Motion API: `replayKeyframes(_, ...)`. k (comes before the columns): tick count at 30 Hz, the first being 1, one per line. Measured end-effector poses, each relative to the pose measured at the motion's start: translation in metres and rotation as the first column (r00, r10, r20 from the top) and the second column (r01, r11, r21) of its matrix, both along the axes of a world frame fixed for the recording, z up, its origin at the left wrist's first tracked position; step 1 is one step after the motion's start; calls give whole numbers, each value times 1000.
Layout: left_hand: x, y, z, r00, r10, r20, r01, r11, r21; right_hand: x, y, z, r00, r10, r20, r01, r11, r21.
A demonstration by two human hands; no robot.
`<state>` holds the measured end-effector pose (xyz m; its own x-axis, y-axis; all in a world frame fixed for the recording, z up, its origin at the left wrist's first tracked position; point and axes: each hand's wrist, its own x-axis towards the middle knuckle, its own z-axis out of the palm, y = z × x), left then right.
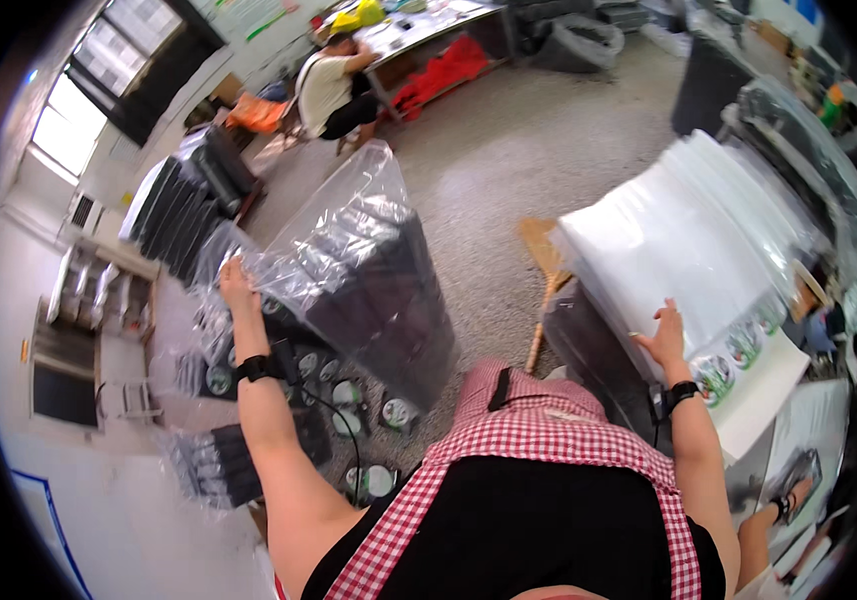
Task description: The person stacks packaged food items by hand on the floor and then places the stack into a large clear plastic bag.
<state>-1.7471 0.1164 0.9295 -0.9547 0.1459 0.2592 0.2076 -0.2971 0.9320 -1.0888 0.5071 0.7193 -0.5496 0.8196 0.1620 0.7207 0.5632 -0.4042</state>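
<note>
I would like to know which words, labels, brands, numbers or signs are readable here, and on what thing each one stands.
There is no text clear enough to quote.
Green prints near the right hand: too blurred to read.
Round labels beside the clear bag: too small to read.
Wall poster: too small to read.

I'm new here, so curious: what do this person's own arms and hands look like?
Both the left hand and right hand are ungloved. Each wrist wears a black band; a thin black cable runs from the left one. The black sleeves are short.
</note>
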Motion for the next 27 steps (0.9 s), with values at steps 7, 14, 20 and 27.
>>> replayKeyframes(7, -48, -64, -57, 975, 221, -28, -223, 960, -169, -29, 23, -79, 902, -234, 364, 260, 965, -22)
replayKeyframes(14, -120, -147, -220, 887, 463, -1, -345, 659, -668, -59, 30, -84, 835, -394, 385, 421, 907, 14)
replayKeyframes(20, -198, -112, -180, 987, 87, -132, -152, 292, -944, -36, 20, -89, 848, -491, 199, 502, 865, -1)
replayKeyframes(27, -207, -94, -113, 843, -263, -469, -456, 111, -883, -50, 25, -104, 817, -511, -267, 492, 859, -141)
